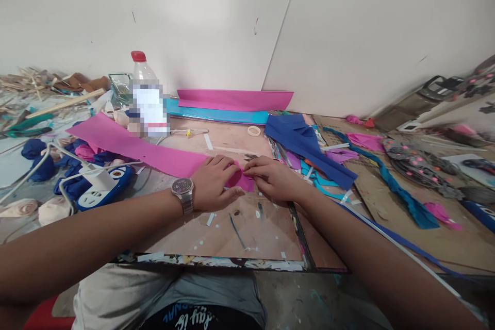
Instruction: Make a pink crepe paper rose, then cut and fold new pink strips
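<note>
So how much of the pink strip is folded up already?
Only its near end looks folded: the left hand and right hand pinch a small bunch there. The rest of the pink strip lies flat, running toward the bottle, so most is left.

A craft workshop, cluttered worktable [247, 227] strewn with coloured paper scraps [340, 157], wooden sticks [34, 82] upper left, power strip [102, 193] at left
</note>
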`<action>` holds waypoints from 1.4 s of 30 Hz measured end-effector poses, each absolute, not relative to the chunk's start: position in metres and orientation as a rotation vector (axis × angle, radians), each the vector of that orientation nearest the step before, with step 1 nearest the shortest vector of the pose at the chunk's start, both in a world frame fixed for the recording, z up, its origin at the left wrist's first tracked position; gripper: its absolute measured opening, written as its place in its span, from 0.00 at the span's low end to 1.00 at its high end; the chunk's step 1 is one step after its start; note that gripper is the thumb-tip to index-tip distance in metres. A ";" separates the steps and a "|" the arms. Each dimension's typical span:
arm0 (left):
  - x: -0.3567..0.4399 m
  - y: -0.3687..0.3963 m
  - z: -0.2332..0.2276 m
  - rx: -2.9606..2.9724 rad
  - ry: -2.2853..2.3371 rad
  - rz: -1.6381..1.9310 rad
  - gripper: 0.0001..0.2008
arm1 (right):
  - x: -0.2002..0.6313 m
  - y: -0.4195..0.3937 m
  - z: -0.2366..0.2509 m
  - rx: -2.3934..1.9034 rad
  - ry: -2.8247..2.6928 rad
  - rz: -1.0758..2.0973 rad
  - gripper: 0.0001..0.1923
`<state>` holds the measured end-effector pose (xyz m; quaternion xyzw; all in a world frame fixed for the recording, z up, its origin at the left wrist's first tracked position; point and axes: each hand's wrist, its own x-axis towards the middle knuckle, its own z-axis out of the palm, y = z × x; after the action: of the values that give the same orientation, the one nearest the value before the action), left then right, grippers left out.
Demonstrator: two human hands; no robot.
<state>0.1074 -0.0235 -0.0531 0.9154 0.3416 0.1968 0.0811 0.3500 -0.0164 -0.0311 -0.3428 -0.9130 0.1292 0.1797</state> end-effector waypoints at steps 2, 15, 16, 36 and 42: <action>0.108 -0.024 -0.053 2.727 1.033 0.595 0.27 | 0.350 -0.017 -0.031 -0.966 -2.581 0.374 0.21; 0.107 -0.024 -0.054 2.761 1.035 0.562 0.29 | 0.349 -0.017 -0.031 -0.966 -2.601 0.378 0.22; 0.107 -0.024 -0.053 2.761 1.032 0.563 0.29 | 0.349 -0.017 -0.030 -0.965 -2.601 0.378 0.22; 0.108 -0.025 -0.053 2.816 1.015 0.536 0.30 | 0.351 -0.018 -0.028 -0.943 -2.654 0.337 0.20; 0.107 -0.025 -0.052 2.804 1.013 0.511 0.30 | 0.353 -0.017 -0.023 -0.973 -2.681 0.393 0.17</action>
<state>0.1069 -0.0251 -0.0524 0.9254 0.3343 0.1687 0.0586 0.3527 -0.0173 -0.0229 -0.3349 -0.9233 0.1354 0.1308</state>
